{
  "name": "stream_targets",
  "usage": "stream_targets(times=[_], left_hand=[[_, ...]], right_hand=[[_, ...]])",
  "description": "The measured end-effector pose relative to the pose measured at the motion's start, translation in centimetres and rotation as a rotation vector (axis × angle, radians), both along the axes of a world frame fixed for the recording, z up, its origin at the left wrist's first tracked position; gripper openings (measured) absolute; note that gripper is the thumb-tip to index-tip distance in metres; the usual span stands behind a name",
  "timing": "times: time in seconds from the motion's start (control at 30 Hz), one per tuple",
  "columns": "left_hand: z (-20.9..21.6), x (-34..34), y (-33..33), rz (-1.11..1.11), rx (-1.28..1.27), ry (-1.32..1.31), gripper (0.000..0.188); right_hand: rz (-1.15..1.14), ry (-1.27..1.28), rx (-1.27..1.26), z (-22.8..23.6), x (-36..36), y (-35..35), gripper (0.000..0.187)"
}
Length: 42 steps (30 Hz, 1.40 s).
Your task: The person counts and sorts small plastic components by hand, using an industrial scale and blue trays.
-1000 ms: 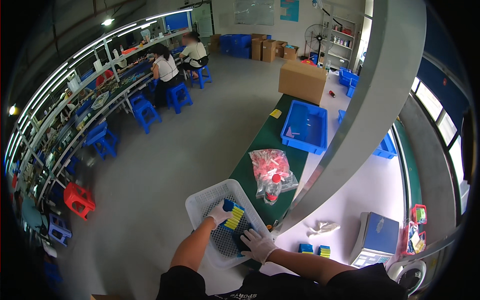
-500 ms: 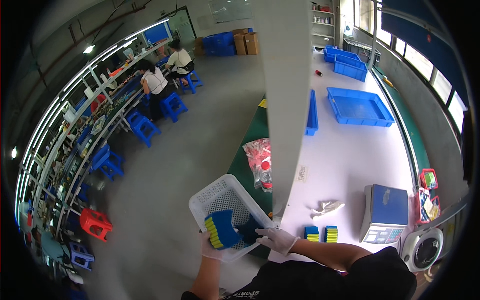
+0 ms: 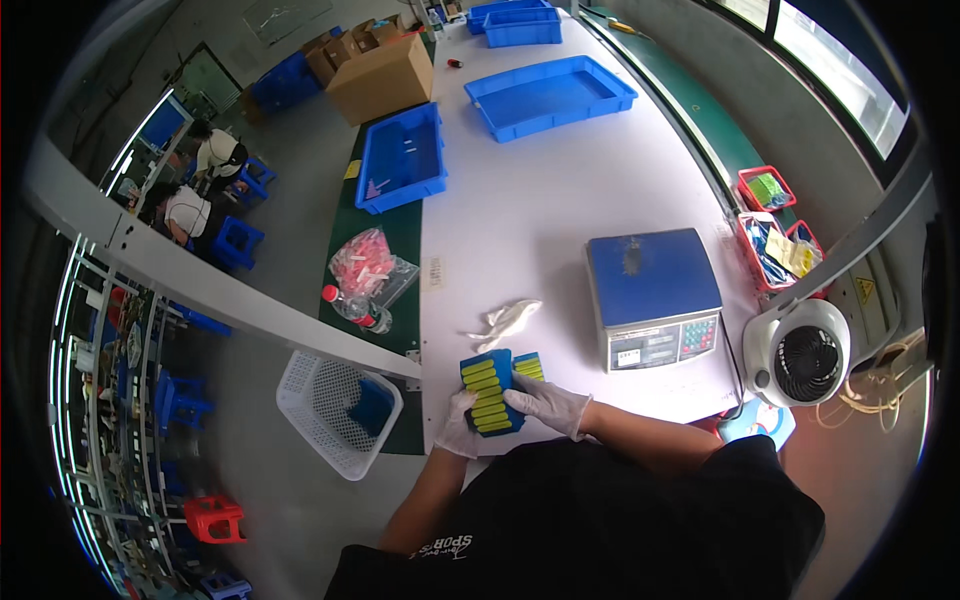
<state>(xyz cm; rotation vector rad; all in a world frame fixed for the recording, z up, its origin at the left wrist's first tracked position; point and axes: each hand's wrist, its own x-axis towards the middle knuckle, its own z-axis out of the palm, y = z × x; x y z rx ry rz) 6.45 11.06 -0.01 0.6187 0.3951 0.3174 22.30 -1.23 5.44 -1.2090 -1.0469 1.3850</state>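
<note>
A white basket stands beside the table, which bears a printed sticker; white lettering marks the black shirt. The gloved left hand and right hand both grasp a blue-and-yellow stack at the table's near edge; rightward, a scale has a white label, a grey panel a yellow sign

The white-gloved left hand is gripping, its bare left forearm slanting up from below; the white-gloved right hand is pointing leftward, its bare right forearm lying nearly level.
</note>
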Motion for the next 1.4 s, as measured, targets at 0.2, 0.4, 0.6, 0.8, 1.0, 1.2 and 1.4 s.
stream_targets(times=[0.2,0.4,0.6,0.8,1.0,1.2,1.4], left_hand=[[0.4,14.8,-7.7,0.041,0.308,0.179,0.049],[2.4,22.2,-12.8,-0.034,0.382,0.268,0.050],[0.0,25.3,-13.4,-0.012,0.645,0.559,0.076],[5.4,28.9,-12.5,-0.226,0.632,0.678,0.080],[2.3,30.2,-11.5,-0.214,0.175,0.290,0.060],[1.5,31.0,-11.1,-0.255,0.136,0.211,0.056],[1.1,31.1,-11.0,-0.207,0.111,0.280,0.050]], right_hand=[[-0.270,0.172,0.108,-2.1,10.6,-9.0,0.081],[-0.454,0.279,-0.045,-2.7,16.1,-13.0,0.046],[-0.488,0.845,0.061,-5.8,20.9,-13.8,0.042],[-0.483,0.978,0.090,-7.4,25.6,-13.0,0.038],[-0.384,0.915,0.045,-6.6,27.5,-11.1,0.034],[-0.427,0.706,0.037,-7.6,28.8,-11.1,0.032],[-0.500,0.449,-0.012,-8.8,29.2,-11.5,0.040]])
